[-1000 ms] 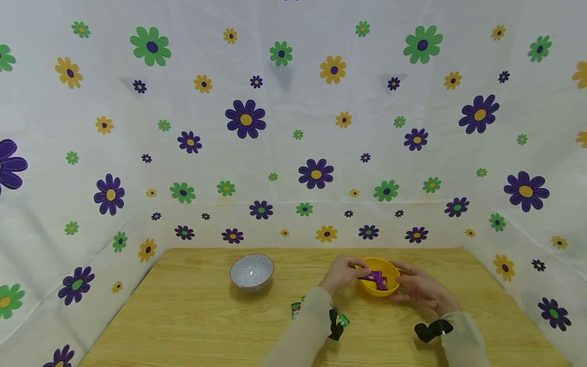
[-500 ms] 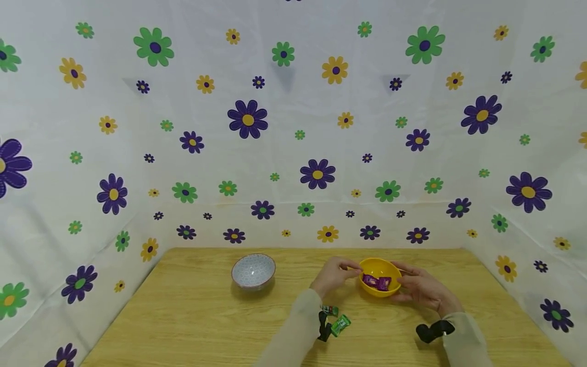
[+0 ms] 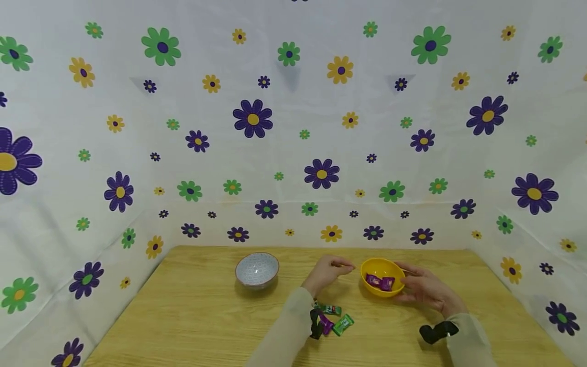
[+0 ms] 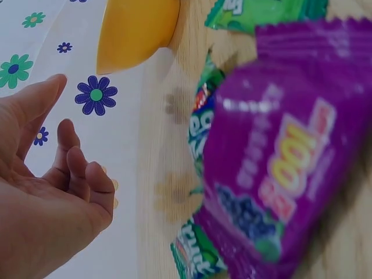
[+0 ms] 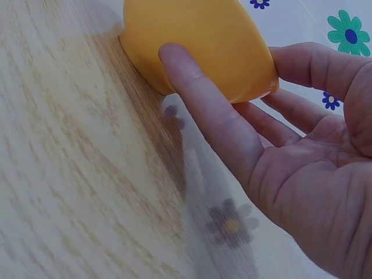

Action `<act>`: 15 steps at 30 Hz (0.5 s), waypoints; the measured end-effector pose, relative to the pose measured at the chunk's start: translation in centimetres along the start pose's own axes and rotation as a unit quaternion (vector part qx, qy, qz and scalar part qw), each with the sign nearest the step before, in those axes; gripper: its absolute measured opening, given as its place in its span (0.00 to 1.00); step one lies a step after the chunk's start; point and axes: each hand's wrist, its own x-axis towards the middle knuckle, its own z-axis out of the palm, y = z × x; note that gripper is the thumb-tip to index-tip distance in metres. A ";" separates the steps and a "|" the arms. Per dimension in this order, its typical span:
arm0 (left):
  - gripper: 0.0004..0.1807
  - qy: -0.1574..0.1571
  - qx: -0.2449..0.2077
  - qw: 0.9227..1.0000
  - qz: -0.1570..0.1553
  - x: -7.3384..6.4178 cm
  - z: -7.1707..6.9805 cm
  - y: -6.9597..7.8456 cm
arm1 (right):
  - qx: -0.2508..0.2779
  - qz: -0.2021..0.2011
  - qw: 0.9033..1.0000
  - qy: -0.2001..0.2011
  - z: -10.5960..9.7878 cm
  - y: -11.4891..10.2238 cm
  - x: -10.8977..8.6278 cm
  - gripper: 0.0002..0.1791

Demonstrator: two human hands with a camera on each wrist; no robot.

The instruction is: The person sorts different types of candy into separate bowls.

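Surroundings: wooden table (image 3: pixel 192 306), flowered cloth (image 3: pixel 215 163) and one patterned bowl (image 3: pixel 257 278).
Table: light yellow-brown, streaked grain, visible in head and both wrist views. Cloth: white, standing behind the table and along its left and right sides; one horizontal crease (image 3: pixel 275 203) noted low on the back panel; three grey triangular patches (image 3: pixel 290 76) noted higher up. Print: scattered purple flowers (image 3: pixel 252 120) with yellow or green centres, green flowers (image 3: pixel 431 45) and yellow flowers (image 3: pixel 340 70), sizes mixed. Patterned bowl: pale grey, reddish rim, upright on the table, left of centre, near the back edge, shadow beneath.
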 end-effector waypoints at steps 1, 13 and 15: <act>0.13 0.000 -0.001 1.000 0.001 -0.1 -0.1 -0.1 | 0.002 0.001 1.000 -0.001 0.0 0.1 0.0 0.37; 0.15 -0.019 -0.032 0.999 0.015 -1.6 -1.7 -0.7 | -0.004 0.006 1.000 0.005 0.2 0.0 -0.3 0.38; 0.15 -0.017 -0.037 0.999 0.017 -1.8 -2.1 -0.8 | -0.001 0.006 1.000 0.007 0.2 0.0 -0.2 0.38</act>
